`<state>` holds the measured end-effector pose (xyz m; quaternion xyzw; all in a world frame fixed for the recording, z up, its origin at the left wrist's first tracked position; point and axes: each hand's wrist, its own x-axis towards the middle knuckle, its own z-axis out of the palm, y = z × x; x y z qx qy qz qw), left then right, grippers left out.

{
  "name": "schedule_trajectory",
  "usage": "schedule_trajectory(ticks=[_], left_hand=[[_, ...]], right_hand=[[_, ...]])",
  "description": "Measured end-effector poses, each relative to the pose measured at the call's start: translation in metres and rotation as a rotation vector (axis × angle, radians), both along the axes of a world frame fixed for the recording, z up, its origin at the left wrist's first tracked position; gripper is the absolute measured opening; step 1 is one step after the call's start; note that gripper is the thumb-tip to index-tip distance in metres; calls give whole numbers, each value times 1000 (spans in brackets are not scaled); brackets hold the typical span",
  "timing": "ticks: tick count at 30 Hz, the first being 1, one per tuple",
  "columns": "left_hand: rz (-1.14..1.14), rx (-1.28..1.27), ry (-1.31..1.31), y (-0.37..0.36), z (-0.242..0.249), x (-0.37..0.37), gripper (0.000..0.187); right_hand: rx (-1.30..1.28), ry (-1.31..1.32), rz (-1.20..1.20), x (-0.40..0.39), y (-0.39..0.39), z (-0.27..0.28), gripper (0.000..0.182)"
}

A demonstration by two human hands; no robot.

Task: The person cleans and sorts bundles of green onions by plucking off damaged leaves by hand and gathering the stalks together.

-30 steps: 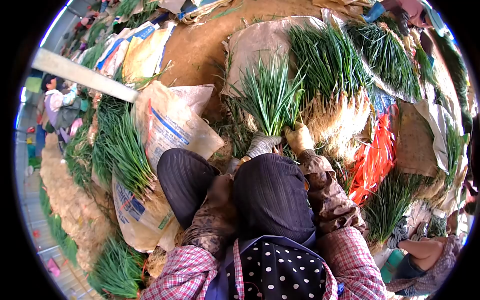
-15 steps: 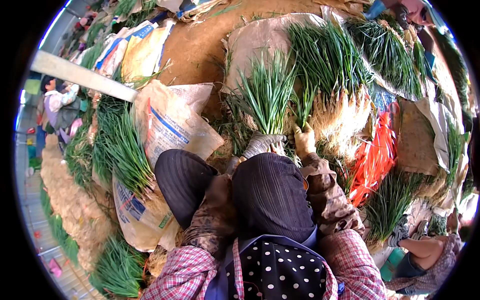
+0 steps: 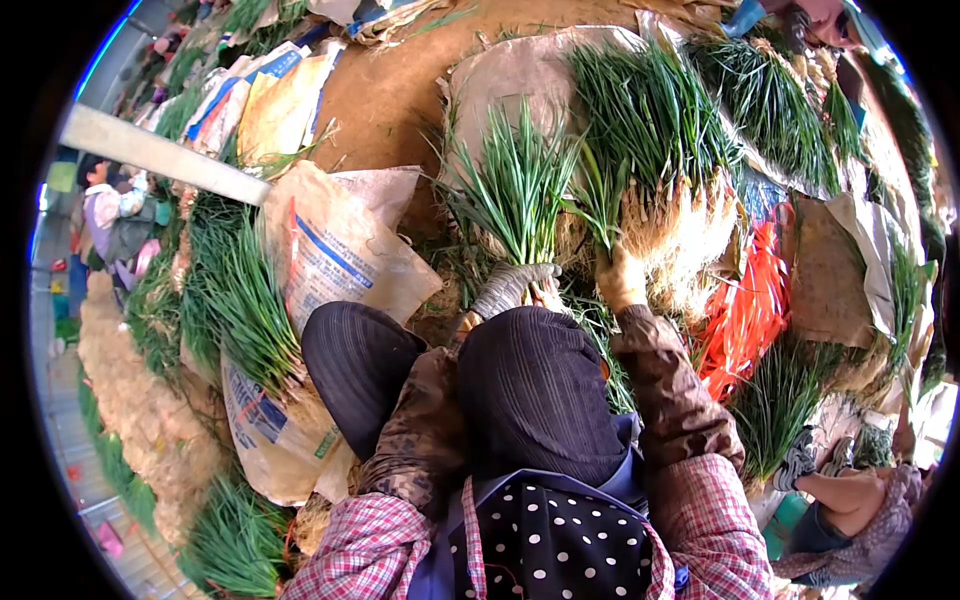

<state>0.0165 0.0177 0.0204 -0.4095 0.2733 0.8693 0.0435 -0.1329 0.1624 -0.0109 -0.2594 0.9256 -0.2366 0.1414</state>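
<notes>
Gathering appears to be the step in hand: the left hand (image 3: 512,289) grips a leafy bundle (image 3: 524,205) at twelve o'clock of the right knee (image 3: 533,390); at the bundle's four o'clock, the right hand (image 3: 621,277) pinches a smaller sprig (image 3: 604,212). Adding it would call for a looser left grip.

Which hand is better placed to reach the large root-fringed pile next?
Probably the right hand: it is beside the pile, though apparently with a few stalks. The left hand is farther off, closed around the green bundle.
</notes>
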Motion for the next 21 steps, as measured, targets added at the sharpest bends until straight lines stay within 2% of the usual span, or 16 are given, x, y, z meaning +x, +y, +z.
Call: schedule_trajectory(ticks=[3,5,7,8,9,10,11,12,13,14,15,17,19,21], left_hand=[[27,109,87,9,54,6,37],[-114,-20,269,-4,3,9,25],[-51,177,127,-5,41,-1,23],[-13,155,154,-5,52,-4,25],[-8,-35,256,-9,66,0,24],[-34,-10,432,-31,10,-2,31],[-4,-54,574,-34,20,-5,34],[32,-88,721,-37,31,-8,38],[70,-111,869,-40,42,-12,43],[137,-95,839,-30,63,-10,42],[204,-79,809,-26,71,-10,42],[81,-176,842,-35,41,-19,44],[151,-147,616,-9,107,-16,37],[34,-129,509,-2,70,-28,32]], right_hand=[[86,-115,-6,-22,-38,-9,32],[188,-210,40,-41,-47,-34,36],[345,-274,223,-52,-48,-49,34],[238,-111,98,-34,-38,-59,28],[197,-154,-45,-12,-30,-31,26],[236,-257,-68,-2,-16,-27,27],[67,-355,84,0,28,-57,32],[-19,10,219,17,72,-98,32],[158,-53,188,38,95,-79,26],[356,-81,153,59,120,-69,22],[589,-218,199,75,147,-62,24],[951,-487,463,105,216,-105,28],[977,-577,704,101,248,-115,29],[832,-458,747,56,182,-4,24]])
